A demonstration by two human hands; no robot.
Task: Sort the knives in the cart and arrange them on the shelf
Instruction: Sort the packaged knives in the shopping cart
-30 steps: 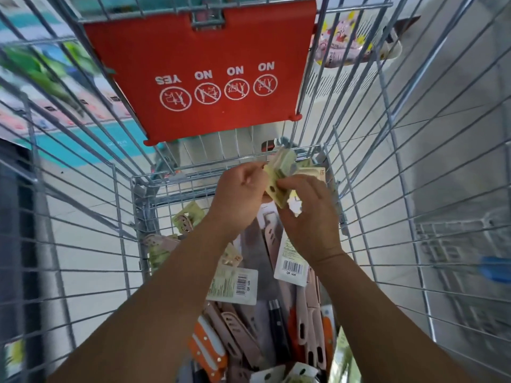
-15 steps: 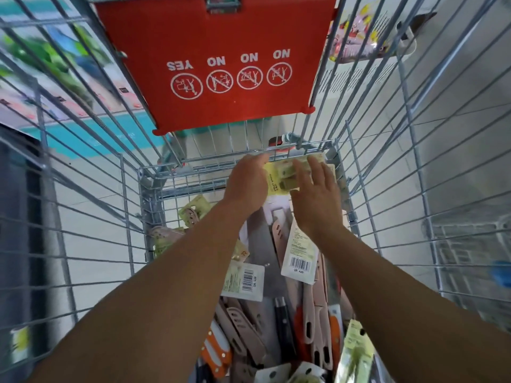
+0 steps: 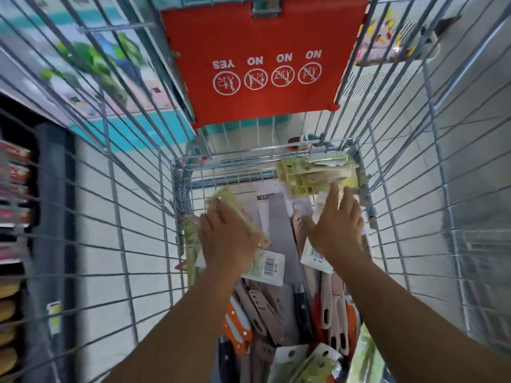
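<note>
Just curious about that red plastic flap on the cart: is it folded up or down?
Folded up: the red plastic flap lies flat against the wire end wall, no seat formed.

Two bare forearms come up from the bottom edge of the view, with no sleeve, cuff, watch or band on either as far as they show (the upper arms are cut off by the frame). The left hand [image 3: 226,239] is ungloved, and a small pale glint sits at its right edge, too blurred to name. The right hand [image 3: 336,230] is also ungloved, with short nails.
</note>
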